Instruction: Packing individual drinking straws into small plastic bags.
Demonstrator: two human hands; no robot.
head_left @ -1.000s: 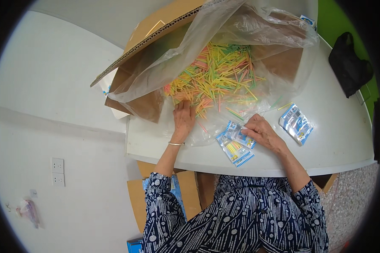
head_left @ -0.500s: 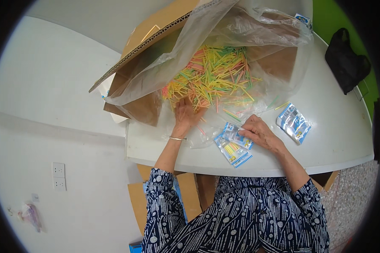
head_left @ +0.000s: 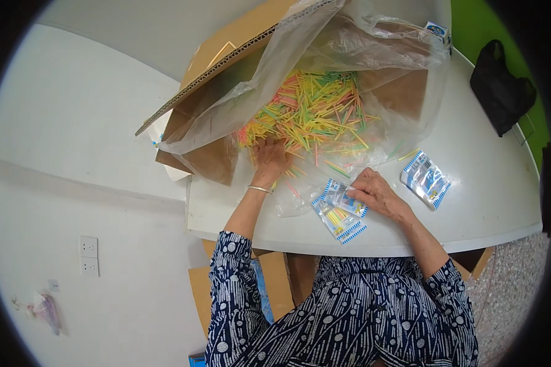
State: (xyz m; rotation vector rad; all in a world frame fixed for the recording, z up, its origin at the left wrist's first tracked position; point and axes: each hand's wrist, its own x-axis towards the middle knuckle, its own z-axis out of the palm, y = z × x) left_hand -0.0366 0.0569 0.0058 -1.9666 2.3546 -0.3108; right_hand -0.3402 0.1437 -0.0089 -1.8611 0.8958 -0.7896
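Note:
A heap of thin yellow, pink, orange and green sticks (head_left: 321,107) lies in a clear plastic liner (head_left: 349,58) inside a cardboard box tipped on its side. My left hand (head_left: 270,162), a bangle on its wrist, reaches to the heap's near edge. Its fingers are apart, with their tips among the sticks. In a pinch, my right hand (head_left: 376,192) holds the edge of a clear packet (head_left: 340,194) with blue-and-white striped ends. Partly under it lies a similar packet (head_left: 343,225) with coloured sticks showing inside. Another such packet (head_left: 427,179) lies farther right.
The cardboard box (head_left: 211,122) takes up the left and far side of the white table (head_left: 483,205). A few loose sticks (head_left: 337,168) lie on the plastic at its mouth. A black bag (head_left: 502,88) is at the far right edge. Open cartons (head_left: 275,284) stand below the table.
My left hand has shifted slightly right along the near edge of the heap, its fingers lower among the sticks. My right hand and the packets look still.

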